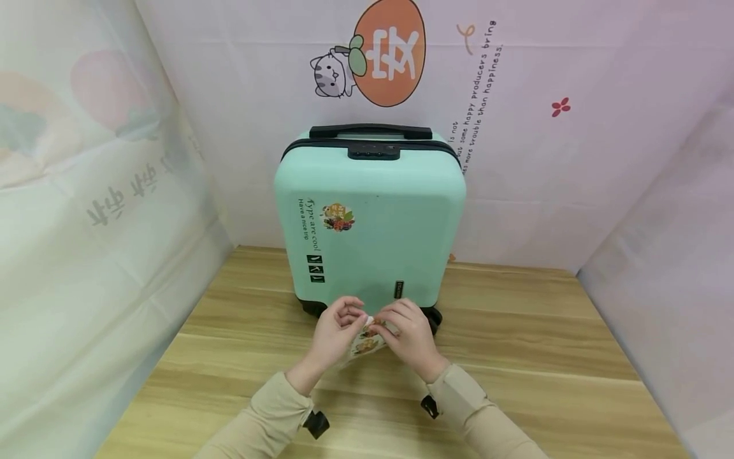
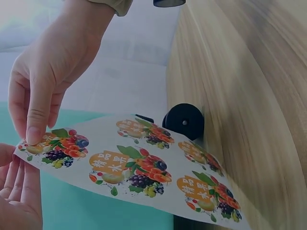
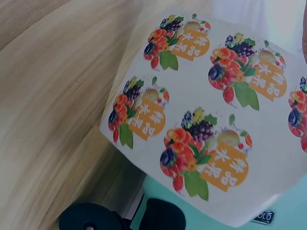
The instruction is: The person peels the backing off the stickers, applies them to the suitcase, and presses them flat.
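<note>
A white sheet of fruit stickers [image 2: 168, 167] is held up in front of the suitcase, hanging at a slant. My right hand [image 1: 410, 331] pinches its upper edge, thumb lying over one sticker in the left wrist view. At the sheet's corner, my left hand [image 1: 339, 328] pinches with thumb and fingertips; in the left wrist view part of that hand [image 2: 21, 191] shows at the left edge. Behind both hands stands a mint-green suitcase [image 1: 401, 229] upright, one fruit sticker [image 1: 338, 217] on its front, upper left. The right wrist view shows the printed sheet [image 3: 211, 115] up close.
The suitcase stands on a wood-grain table [image 1: 516, 331] against a printed cloth backdrop [image 1: 241, 95]. Black wheels [image 2: 184, 121] stick out at its base. Its black carry handle [image 1: 369, 131] and lock [image 1: 374, 152] are on top. Cloth walls [image 1: 74, 255] rise at both sides.
</note>
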A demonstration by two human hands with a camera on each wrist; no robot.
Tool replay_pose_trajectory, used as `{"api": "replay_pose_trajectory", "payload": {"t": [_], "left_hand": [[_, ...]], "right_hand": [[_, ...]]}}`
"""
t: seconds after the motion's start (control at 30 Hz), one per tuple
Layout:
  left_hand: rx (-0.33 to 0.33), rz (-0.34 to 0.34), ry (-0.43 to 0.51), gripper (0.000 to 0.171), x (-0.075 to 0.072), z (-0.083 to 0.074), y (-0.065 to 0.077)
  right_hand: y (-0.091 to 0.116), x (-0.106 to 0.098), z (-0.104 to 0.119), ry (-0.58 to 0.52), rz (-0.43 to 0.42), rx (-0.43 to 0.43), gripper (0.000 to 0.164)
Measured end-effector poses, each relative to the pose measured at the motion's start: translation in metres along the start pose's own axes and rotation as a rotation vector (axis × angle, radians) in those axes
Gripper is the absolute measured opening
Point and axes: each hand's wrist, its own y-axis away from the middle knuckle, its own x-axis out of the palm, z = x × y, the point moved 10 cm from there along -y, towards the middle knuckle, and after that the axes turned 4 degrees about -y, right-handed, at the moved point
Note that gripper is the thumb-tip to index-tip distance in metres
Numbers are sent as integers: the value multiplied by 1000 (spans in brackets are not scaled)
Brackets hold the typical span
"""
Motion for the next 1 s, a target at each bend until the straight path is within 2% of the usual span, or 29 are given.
{"api": "replay_pose_trajectory", "payload": {"t": [0.33,0.5,0.87,1.0], "left_hand": [[-12,-55,60,20,-2,4,-4],[-20,-87,57,19,-8,6,-4],[-51,-90,94,23,-6,14,-4],[-81,-118,97,21,-7,16,-5]], "right_hand": [[5,-6,4,9,-100,-67,17],[6,-2,8,28,-125,-108,11],[12,-2,15,86,-142,-157,8],[14,0,16,129,-134,-183,7]]}}
